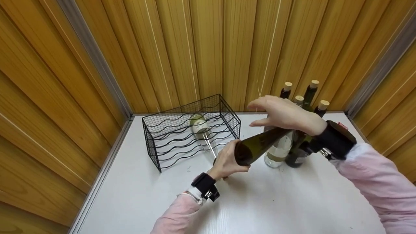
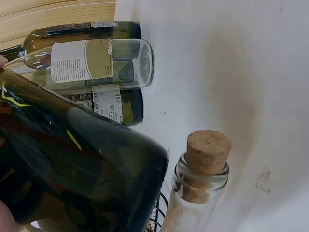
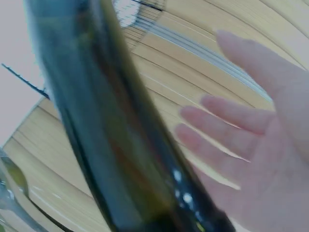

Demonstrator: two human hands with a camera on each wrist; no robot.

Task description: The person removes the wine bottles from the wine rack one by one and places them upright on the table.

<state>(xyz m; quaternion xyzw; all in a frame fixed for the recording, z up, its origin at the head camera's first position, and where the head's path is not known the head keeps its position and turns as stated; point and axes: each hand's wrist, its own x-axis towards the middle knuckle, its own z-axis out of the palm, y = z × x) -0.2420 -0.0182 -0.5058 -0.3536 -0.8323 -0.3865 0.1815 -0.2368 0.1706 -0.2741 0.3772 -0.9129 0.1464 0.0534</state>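
Observation:
My left hand (image 1: 227, 161) grips a dark green glass bottle (image 1: 260, 146) near its base. The bottle is held tilted above the table, its neck end rising toward the right. Over that neck end is my right hand (image 1: 284, 112), fingers extended and spread from the thumb. In the right wrist view the bottle (image 3: 116, 125) passes in front of the open palm, with wall showing between it and the fingertips. A pale, labelled bottle (image 1: 198, 125) lies in the black wire rack (image 1: 172, 121). Its corked mouth (image 2: 207, 152) shows just beyond the held bottle's base in the left wrist view.
Several corked bottles stand at the back right, among them a clear labelled bottle (image 1: 276, 156); my right hand partly hides them. The rack stands at the back left of the white table (image 1: 136, 198). Wood-panelled walls (image 1: 208, 48) enclose the table's back and sides.

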